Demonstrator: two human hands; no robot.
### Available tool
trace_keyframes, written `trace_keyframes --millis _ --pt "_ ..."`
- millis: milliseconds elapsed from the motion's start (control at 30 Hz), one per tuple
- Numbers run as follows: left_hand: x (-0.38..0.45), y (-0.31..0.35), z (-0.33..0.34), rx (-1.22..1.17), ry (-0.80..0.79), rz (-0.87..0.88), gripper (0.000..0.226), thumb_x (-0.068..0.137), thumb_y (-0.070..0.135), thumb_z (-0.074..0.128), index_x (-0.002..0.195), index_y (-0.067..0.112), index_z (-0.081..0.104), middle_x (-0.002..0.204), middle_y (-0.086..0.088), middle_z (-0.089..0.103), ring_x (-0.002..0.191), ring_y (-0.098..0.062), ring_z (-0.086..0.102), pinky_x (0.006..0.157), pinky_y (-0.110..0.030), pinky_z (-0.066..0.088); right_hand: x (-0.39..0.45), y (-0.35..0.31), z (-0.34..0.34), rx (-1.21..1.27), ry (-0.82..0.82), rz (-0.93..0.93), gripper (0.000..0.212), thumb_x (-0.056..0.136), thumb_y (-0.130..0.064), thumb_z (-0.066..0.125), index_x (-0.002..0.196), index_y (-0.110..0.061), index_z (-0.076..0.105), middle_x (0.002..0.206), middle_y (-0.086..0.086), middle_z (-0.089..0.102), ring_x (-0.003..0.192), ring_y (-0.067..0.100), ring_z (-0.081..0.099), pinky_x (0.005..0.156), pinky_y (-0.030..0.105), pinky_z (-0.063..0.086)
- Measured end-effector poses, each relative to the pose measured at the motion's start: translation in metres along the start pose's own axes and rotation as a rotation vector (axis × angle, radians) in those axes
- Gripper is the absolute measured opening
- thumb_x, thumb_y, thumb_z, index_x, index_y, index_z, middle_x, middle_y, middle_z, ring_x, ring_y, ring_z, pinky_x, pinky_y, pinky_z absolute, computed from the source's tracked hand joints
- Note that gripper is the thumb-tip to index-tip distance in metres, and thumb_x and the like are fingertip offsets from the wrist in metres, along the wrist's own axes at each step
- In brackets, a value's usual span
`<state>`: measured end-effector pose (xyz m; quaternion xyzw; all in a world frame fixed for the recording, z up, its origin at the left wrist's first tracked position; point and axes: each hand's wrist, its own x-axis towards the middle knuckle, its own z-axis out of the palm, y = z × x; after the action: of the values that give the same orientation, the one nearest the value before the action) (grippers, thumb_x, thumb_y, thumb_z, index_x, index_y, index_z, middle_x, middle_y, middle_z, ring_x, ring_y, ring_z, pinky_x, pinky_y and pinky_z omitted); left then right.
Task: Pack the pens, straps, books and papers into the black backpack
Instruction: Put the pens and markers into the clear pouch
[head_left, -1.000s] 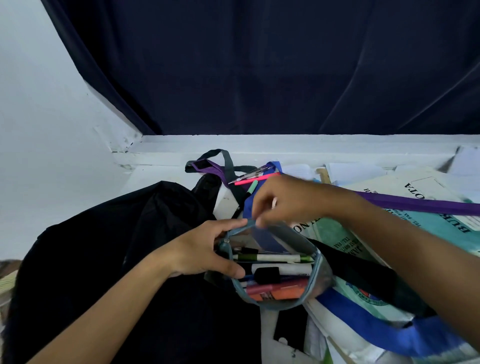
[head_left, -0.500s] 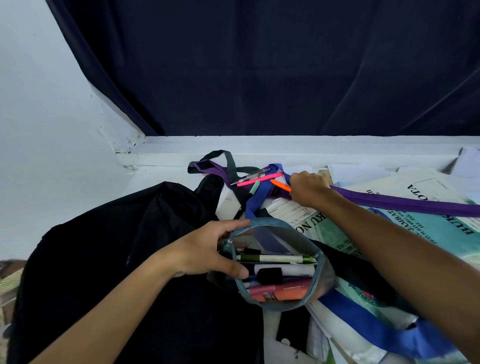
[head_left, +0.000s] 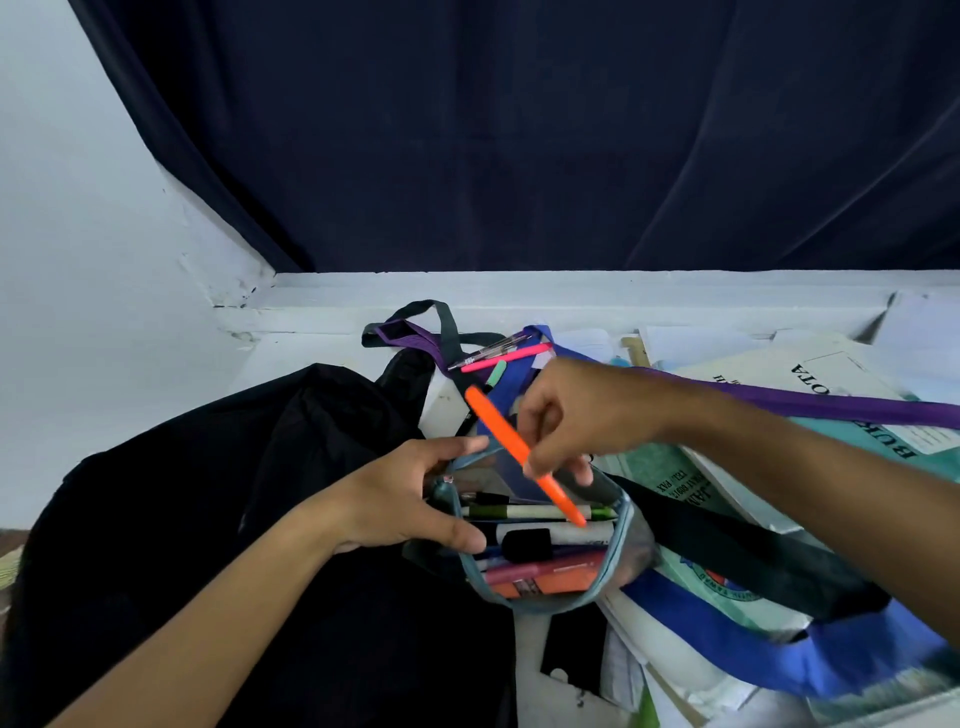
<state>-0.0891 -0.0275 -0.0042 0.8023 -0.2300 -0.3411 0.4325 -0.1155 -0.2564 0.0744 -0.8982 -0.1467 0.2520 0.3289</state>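
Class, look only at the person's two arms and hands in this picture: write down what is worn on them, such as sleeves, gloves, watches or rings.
Both forearms are bare up to the frame's edge; no sleeve shows. The left hand and right hand wear no gloves. No watch, bracelet or ring can be seen on either wrist or on the fingers that show. No marks or bandages are visible.

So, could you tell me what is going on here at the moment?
A person is filling a clear pencil pouch beside the black backpack. The left hand holds the pouch's mouth open, while the right hand pinches an orange pen, its tip angled down into the pouch, which already holds several pens and markers. A pink pen and a clear pen lie on the straps behind, and books and papers remain unpacked on the right.
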Motion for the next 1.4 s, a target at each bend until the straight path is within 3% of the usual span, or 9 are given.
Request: trace_keyframes --millis 100,200,300,467,600,733,900,1067,1400 --pt "-0.001 0.002 0.001 0.009 0.022 0.002 0.090 0.058 0.027 0.094 0.135 0.038 0.047 0.136 0.021 0.052 0.129 0.007 0.044 0.108 -0.014 0.035 0.005 -0.002 0.019 -0.201 -0.040 0.021 0.012 0.079 -0.014 0.076 0.077 -0.004 0.072 0.053 -0.002 0.065 0.045 0.008 0.059 0.051 0.021 0.046" --pt "-0.003 0.002 0.002 0.036 0.048 -0.006 0.102 0.049 0.041 0.094 0.138 0.039 0.045 0.136 0.018 0.052 0.130 0.003 0.045 0.113 -0.022 0.034 0.007 -0.002 0.026 -0.410 0.010 0.026 0.017 0.077 -0.018 0.078 0.065 -0.012 0.068 0.063 0.003 0.068 0.052 0.012 0.059 0.049 0.025 0.043" --pt "-0.005 0.004 0.002 -0.020 0.034 -0.007 0.100 0.057 0.024 0.094 0.143 0.029 0.043 0.129 0.014 0.060 0.120 0.001 0.056 0.107 -0.023 0.042 0.005 -0.004 0.027 -0.549 -0.008 0.060 0.033 0.074 -0.019 0.079 0.051 -0.020 0.055 0.063 0.002 0.064 0.059 0.016 0.059 0.052 0.028 0.045" --pt "-0.005 0.002 0.001 -0.022 0.029 0.012 0.095 0.054 0.031 0.094 0.135 0.043 0.046 0.135 0.018 0.056 0.126 0.001 0.050 0.112 -0.030 0.038 0.005 -0.010 0.023 -0.524 -0.126 0.075 0.017 0.077 -0.024 0.079 0.067 -0.014 0.070 0.074 0.004 0.071 0.072 0.020 0.067 0.062 0.034 0.050" --pt "-0.006 0.003 0.000 0.026 0.021 0.023 0.102 0.051 0.045 0.092 0.141 0.044 0.042 0.145 0.024 0.042 0.137 0.005 0.034 0.118 -0.030 0.028 0.018 0.000 -0.016 -0.253 0.156 0.066 0.005 0.081 -0.016 0.075 0.083 -0.013 0.077 0.077 -0.003 0.072 0.065 0.005 0.059 0.059 0.022 0.041" --pt "-0.006 0.004 0.000 0.022 0.012 0.019 0.102 0.055 0.036 0.093 0.143 0.038 0.041 0.141 0.020 0.049 0.131 0.002 0.044 0.115 -0.031 0.035 0.056 0.035 -0.043 -0.079 0.421 0.101 0.014 0.082 0.000 0.066 0.080 -0.011 0.074 0.055 -0.012 0.062 0.052 0.002 0.056 0.062 0.025 0.046" --pt "-0.004 0.005 0.001 0.011 0.034 -0.013 0.098 0.059 0.023 0.094 0.143 0.036 0.043 0.132 0.020 0.056 0.123 0.005 0.050 0.112 -0.026 0.037 0.112 0.083 -0.042 -0.157 0.399 0.137 0.029 0.087 0.007 0.052 0.099 -0.007 0.074 0.083 0.000 0.067 0.063 0.011 0.059 0.067 0.027 0.052" --pt "-0.005 0.003 0.000 -0.011 0.012 0.024 0.102 0.057 0.034 0.092 0.145 0.029 0.043 0.136 0.012 0.058 0.128 -0.008 0.052 0.112 -0.039 0.039 0.152 0.105 -0.026 -0.377 0.246 0.020 0.038 0.087 -0.005 0.059 0.119 -0.022 0.070 0.128 -0.001 0.063 0.115 0.020 0.058 0.098 0.037 0.046" --pt "-0.007 0.009 0.002 -0.037 0.007 0.021 0.087 0.069 0.006 0.087 0.143 0.028 0.046 0.127 0.013 0.064 0.120 -0.005 0.059 0.109 -0.034 0.043 0.173 0.096 -0.024 -0.737 0.089 -0.068 0.025 0.084 -0.012 0.066 0.105 -0.021 0.074 0.102 -0.005 0.069 0.094 0.016 0.063 0.072 0.032 0.049"
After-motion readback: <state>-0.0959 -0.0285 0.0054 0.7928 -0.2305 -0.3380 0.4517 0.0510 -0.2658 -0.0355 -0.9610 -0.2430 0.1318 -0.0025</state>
